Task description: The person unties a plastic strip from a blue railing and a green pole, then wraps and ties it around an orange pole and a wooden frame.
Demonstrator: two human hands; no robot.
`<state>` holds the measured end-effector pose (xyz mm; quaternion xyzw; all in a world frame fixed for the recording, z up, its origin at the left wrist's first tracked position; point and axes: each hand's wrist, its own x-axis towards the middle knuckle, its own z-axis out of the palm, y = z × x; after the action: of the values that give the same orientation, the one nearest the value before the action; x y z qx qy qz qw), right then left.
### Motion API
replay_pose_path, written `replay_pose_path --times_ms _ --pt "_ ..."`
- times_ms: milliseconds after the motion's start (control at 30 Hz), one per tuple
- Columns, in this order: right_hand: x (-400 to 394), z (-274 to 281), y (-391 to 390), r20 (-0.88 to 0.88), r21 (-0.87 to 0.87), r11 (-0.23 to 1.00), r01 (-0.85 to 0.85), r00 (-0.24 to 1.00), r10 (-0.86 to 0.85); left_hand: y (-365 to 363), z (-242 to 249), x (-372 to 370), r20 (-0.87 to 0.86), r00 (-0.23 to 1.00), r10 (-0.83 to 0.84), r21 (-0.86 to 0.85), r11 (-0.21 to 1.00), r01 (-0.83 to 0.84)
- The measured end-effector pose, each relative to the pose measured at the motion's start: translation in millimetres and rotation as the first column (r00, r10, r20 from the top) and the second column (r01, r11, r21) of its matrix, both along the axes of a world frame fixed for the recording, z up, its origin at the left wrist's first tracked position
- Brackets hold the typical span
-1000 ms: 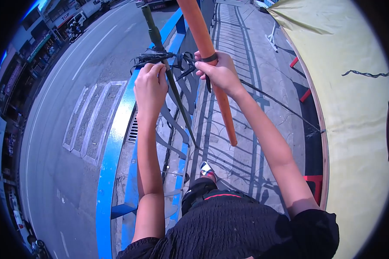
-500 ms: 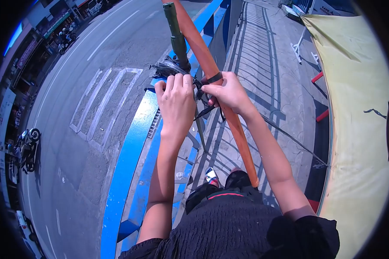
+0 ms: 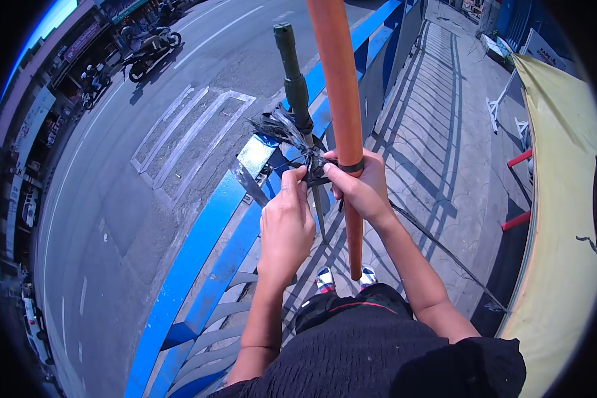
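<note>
My right hand [image 3: 365, 189] is closed around an upright orange pole [image 3: 338, 86], at a black band [image 3: 351, 167] wrapped round it. Just left of it, my left hand [image 3: 287, 229] pinches a black plastic strip at a dark knot; the exact grip is partly hidden by the fingers. Beside the orange pole stands a thinner green pole [image 3: 290, 73], tied near the blue railing [image 3: 202, 229] with a bunch of shredded black plastic strips [image 3: 282, 126]. A loose dark end hangs over the rail, left of my left hand.
Left of the railing runs a road with a motorcycle [image 3: 151, 53] and parked vehicles. A taut dark cord [image 3: 444, 245] slants across the pavement [image 3: 418, 132] to a yellow tarp [image 3: 557, 219] on the right. Red bars [image 3: 516, 221] show beside the tarp.
The view has shifted. My left hand has dropped below the knot, fingers now pinching upward rather than lying over it. The orange pole stands more upright. A motorcycle has appeared on the road.
</note>
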<state>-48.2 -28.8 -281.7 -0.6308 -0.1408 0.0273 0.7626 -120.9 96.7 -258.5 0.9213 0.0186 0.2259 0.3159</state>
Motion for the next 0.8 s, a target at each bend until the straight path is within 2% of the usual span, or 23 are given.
replay_pose_path --times_ms 67,100,133,200,233,300,400,467,533,567,600,667,700,733,800 --pt "3.1 -4.1 -3.6 -0.069 0.022 1.0 0.01 0.998 -0.009 5.1 1.7 5.1 -0.16 0.987 -0.017 -0.154 0.988 -0.008" --pt "4.7 -5.8 -4.2 -0.089 0.017 1.0 0.022 0.996 -0.02 6.3 4.6 7.8 -0.113 0.994 0.007 -0.079 0.997 -0.016" --pt "6.7 -9.4 -4.5 -0.094 0.017 1.0 0.019 0.995 -0.018 8.5 4.3 14.2 0.045 0.998 0.033 0.043 0.998 -0.035" --pt "11.3 -16.9 -4.3 -0.139 0.051 0.998 0.049 0.989 -0.041 11.5 11.0 34.7 0.241 0.967 0.081 0.208 0.969 -0.133" --pt "11.8 -17.0 -4.2 -0.142 0.052 0.998 0.046 0.989 -0.038 15.2 13.0 45.9 0.238 0.968 0.083 0.21 0.968 -0.135" --pt "11.9 -14.4 -1.9 -0.157 0.099 0.99 0.102 0.984 -0.085 23.7 15.2 65.3 0.292 0.954 -0.069 0.585 0.802 -0.121" --pt "13.6 -6.3 -0.1 -0.128 0.096 0.987 0.125 0.985 -0.112 23.5 17.0 75.2 0.2 0.976 -0.082 0.559 0.828 -0.045" --pt "16.9 -0.9 -1.7 -0.118 0.1 0.987 0.124 0.987 -0.112 25.8 18.7 75.2 0.204 0.975 -0.089 0.531 0.847 -0.034" --pt "21.4 4.6 -1.9 -0.122 0.125 0.985 0.122 0.987 -0.107 31.8 16.6 80.7 0.283 0.95 -0.13 0.337 0.941 0.028" --pt "23.5 4.0 -2.4 -0.1 0.129 0.985 0.113 0.99 -0.1 31.8 18.6 82.9 0.321 0.943 -0.085 0.237 0.972 0.007" --pt "25.0 3.2 -1.5 -0.093 0.128 0.985 0.113 0.99 -0.102 29.7 21.2 85.4 0.328 0.941 -0.085 0.234 0.972 0.006" --pt "24.4 -1.7 1.3 -0.119 0.13 0.988 0.087 0.99 -0.071 20.5 34.2 84.8 0.229 0.968 0.101 -0.062 0.994 -0.089" --pt "24.6 -5.4 1.7 -0.108 0.118 0.99 0.074 0.992 -0.062 20.0 33.4 91.0 0.306 0.948 0.091 0.088 0.988 -0.123" --pt "25.6 -8.9 1.4 -0.114 0.116 0.991 0.064 0.992 -0.051 20.3 32.0 99.9 0.299 0.949 0.102 0.087 0.987 -0.133" --pt "27.3 -15.3 0.8 -0.139 0.186 0.982 0.039 0.99 -0.013 22.3 28.1 111.7 0.153 0.988 0.014 0.042 0.999 -0.021"
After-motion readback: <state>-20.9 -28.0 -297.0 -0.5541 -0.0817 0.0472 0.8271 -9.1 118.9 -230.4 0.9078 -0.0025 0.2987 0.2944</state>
